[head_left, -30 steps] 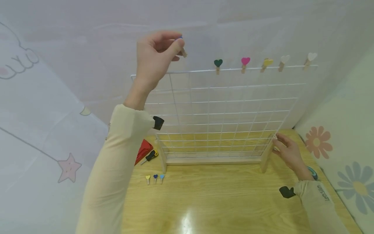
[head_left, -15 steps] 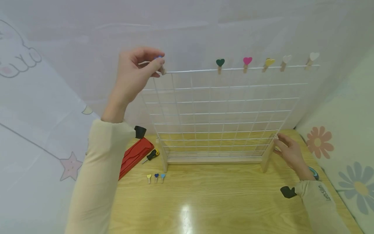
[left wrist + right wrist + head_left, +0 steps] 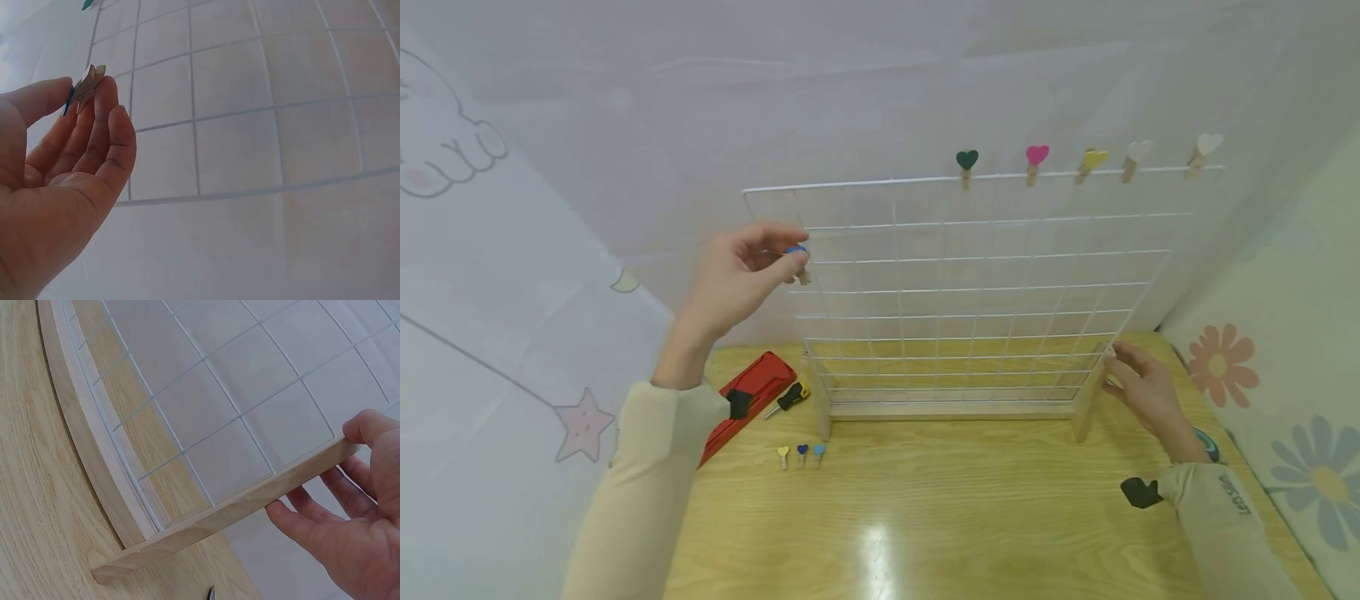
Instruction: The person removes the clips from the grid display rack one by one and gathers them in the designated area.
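My left hand (image 3: 737,275) pinches a small wooden clothespin (image 3: 86,86) with a blue heart between thumb and fingertips, beside the left edge of a white wire grid (image 3: 865,182). My right hand (image 3: 1146,396) grips the upper end of the right wooden side post (image 3: 206,525) of the grid's stand, thumb on one side and fingers on the other. Along the grid's top wire sit several heart clothespins: a green one (image 3: 967,159), a pink one (image 3: 1037,155), a yellow one (image 3: 1094,159) and white ones (image 3: 1208,144).
On the wooden table (image 3: 925,508), left of the stand, lie a yellow-heart clothespin (image 3: 783,452), a dark blue one (image 3: 802,450) and a light blue one (image 3: 819,451). Behind them are a screwdriver (image 3: 790,397) and a red tray (image 3: 767,375). A teal round thing (image 3: 1207,444) is partly hidden by my right wrist.
My left hand, pinching the blue-heart clothespin, has moved left and down from above the top wire to beside the grid's left edge. The right hand stays on the post.
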Available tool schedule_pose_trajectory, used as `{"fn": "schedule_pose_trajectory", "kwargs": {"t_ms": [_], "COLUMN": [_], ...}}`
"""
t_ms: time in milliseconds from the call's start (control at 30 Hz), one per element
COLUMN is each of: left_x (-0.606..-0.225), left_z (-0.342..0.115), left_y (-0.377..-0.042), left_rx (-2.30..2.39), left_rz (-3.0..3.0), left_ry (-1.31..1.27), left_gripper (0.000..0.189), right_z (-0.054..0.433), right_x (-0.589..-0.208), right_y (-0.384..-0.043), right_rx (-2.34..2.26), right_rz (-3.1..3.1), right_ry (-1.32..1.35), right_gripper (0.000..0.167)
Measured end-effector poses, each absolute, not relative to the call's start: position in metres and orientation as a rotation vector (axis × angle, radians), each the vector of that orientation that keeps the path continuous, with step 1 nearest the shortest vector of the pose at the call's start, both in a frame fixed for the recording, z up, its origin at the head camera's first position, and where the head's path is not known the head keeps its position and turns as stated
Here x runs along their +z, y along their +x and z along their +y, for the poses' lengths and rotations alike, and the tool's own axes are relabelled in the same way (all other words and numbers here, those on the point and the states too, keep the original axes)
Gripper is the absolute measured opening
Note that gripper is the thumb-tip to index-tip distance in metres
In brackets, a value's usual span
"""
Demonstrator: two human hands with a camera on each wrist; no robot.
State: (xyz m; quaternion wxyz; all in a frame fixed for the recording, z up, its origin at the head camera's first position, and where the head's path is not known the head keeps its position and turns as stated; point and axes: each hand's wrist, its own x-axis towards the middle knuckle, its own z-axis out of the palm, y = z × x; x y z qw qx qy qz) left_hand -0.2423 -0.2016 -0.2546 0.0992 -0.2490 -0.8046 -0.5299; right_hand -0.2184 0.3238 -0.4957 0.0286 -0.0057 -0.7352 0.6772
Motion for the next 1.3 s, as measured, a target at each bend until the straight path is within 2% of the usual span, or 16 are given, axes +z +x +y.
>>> {"fn": "schedule_pose_trajectory", "kwargs": {"t_ms": [300,767,1133,1300], "left_x": [-0.302,-0.375,-0.435,-0.463], "left_z": [-0.213,-0.230,-0.250,-0.259], "left_y": [-0.241,-0.226,-0.216,-0.209], "left_rx": [-1.608,-1.630,-1.655,-1.675], "left_rz": [-2.460,-2.609,-2.761,-2.794], "left_ry": [-0.753,-0.624,-0.352,-0.267], "left_gripper": [0.024,0.024,0.034,0.032], "right_z": [0.323,0.322,0.319,0.320], "right_x": [-0.496,-0.494,-0.492,-0.493], "right_y": [-0.218,-0.218,-0.217,-0.217], "right_rx": [2.116,2.123,2.179,2.172], "right_rz": [-2.247,-2.234,-2.163,-2.174], "right_ry": [-0.005,-0.008,-0.023,-0.019], "right_gripper": [0.069,0.069,0.066,0.067]}}
